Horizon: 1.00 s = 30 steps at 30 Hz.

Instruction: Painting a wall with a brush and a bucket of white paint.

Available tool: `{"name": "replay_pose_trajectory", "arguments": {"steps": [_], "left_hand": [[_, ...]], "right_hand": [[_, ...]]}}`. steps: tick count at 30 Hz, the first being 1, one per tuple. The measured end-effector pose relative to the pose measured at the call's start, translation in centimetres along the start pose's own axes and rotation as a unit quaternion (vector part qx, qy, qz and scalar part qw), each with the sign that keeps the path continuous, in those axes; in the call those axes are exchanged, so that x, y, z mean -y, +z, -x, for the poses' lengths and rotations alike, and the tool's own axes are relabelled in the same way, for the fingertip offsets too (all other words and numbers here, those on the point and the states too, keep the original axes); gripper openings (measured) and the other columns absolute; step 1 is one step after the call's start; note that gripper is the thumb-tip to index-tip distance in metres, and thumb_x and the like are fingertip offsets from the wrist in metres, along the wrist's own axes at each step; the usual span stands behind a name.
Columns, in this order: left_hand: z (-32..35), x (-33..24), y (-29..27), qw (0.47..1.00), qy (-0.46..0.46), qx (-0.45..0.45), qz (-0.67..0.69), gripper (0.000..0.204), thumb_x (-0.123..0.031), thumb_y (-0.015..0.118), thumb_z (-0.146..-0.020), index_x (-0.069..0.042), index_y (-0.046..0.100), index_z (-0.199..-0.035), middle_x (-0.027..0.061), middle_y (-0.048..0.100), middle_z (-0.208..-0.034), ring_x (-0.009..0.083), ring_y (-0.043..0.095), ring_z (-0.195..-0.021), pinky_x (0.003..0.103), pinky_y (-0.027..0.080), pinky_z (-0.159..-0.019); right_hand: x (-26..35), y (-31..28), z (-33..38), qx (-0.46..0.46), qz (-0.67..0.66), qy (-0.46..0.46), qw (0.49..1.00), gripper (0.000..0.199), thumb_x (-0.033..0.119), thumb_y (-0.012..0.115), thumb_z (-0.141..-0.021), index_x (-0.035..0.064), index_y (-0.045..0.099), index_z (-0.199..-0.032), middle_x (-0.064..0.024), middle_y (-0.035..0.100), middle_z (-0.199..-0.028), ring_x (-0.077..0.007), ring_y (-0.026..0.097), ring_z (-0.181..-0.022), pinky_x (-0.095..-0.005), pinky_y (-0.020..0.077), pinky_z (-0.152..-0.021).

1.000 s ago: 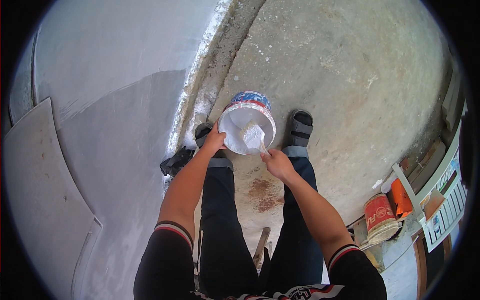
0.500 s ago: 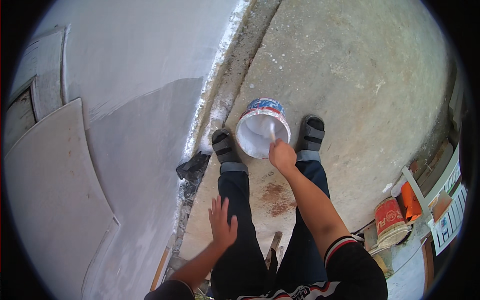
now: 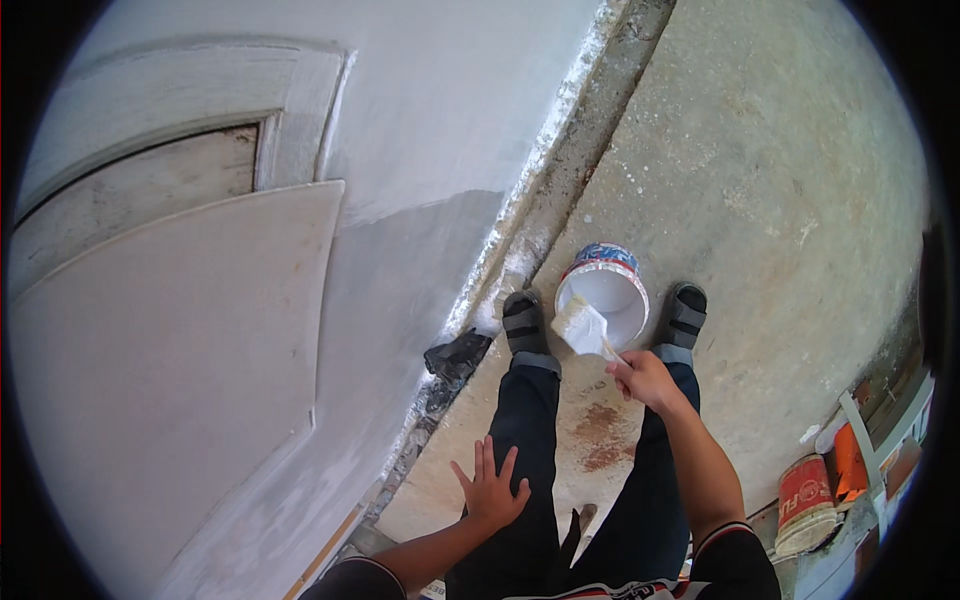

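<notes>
My right hand (image 3: 645, 379) is closed round the handle of a wide paintbrush (image 3: 583, 325), whose bristles are coated in white. The brush hangs over the near left side of a paint bucket (image 3: 627, 290), overlapping its rim in the view. White paint coats the bucket's inner wall, and its outside is blue and red. The bucket stands on the concrete between my two feet. My left hand (image 3: 492, 490) holds nothing; its fingers are spread above my left thigh.
To the left rises a wall (image 3: 430, 120), partly white and partly greyer, with a pale board (image 3: 190, 330) against it. A crumpled black plastic bag (image 3: 458, 357) lies at the wall's foot. On the right are a red bucket (image 3: 806, 500) and an orange object (image 3: 850, 465).
My right hand has lifted the brush out of the bucket, so its bristles now show. My left hand's fingers have spread wider. The whole view has shifted toward the wall.
</notes>
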State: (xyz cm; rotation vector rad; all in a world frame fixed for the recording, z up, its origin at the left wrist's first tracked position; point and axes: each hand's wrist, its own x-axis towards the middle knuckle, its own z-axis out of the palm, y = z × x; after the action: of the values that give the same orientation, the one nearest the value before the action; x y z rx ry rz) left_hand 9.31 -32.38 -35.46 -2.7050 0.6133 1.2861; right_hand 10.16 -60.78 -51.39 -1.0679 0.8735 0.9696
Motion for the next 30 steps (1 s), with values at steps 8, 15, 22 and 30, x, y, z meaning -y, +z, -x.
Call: {"name": "replay_pose_trajectory", "arguments": {"steps": [8,15,22,30], "left_hand": [[-2.4,1.6,-0.3,0.996,0.046,0.046,0.062,0.058,-0.033,0.052,-0.082,-0.015,0.038,-0.135,0.0204,0.016,-0.147,0.0378,0.012,-0.138,0.071,0.003,-0.097],[-4.6,2.6,-1.3,0.993,0.087,0.077,0.034,0.056,-0.032,0.048,-0.083,-0.017,0.036,-0.136,0.0181,0.014,-0.149,0.0359,0.011,-0.138,0.072,0.011,-0.096],[-6.5,2.8,-2.5,0.988,0.102,0.112,-0.008,0.056,-0.031,0.046,-0.084,-0.019,0.034,-0.137,0.0158,0.011,-0.150,0.0358,0.008,-0.139,0.072,0.009,-0.097],[-7.8,1.9,-3.2,0.983,0.115,0.137,-0.030,0.058,-0.032,0.044,-0.084,-0.020,0.030,-0.139,0.0144,0.008,-0.151,0.0355,0.005,-0.139,0.071,0.009,-0.097]], "right_hand": [[14.7,2.0,1.7,0.041,0.007,-0.350,0.936,0.022,0.022,0.059,-0.087,0.0013,0.063,-0.091,-0.0072,0.053,-0.058,-0.0173,0.049,-0.046,-0.0324,0.0387,-0.047],[22.1,4.5,-0.7,0.010,0.043,-0.443,0.895,0.029,0.030,0.059,-0.083,0.0019,0.064,-0.089,-0.0142,0.052,-0.054,-0.0252,0.051,-0.047,-0.0346,0.0404,-0.050],[20.5,4.6,-2.9,-0.114,0.042,-0.442,0.889,0.028,0.029,0.057,-0.084,0.0019,0.065,-0.087,-0.0137,0.053,-0.055,-0.0254,0.052,-0.049,-0.0346,0.0409,-0.050],[22.1,4.2,-2.1,0.019,0.012,-0.450,0.893,0.027,0.028,0.059,-0.083,0.0012,0.064,-0.086,-0.0140,0.052,-0.055,-0.0225,0.051,-0.047,-0.0339,0.0402,-0.049]]}}
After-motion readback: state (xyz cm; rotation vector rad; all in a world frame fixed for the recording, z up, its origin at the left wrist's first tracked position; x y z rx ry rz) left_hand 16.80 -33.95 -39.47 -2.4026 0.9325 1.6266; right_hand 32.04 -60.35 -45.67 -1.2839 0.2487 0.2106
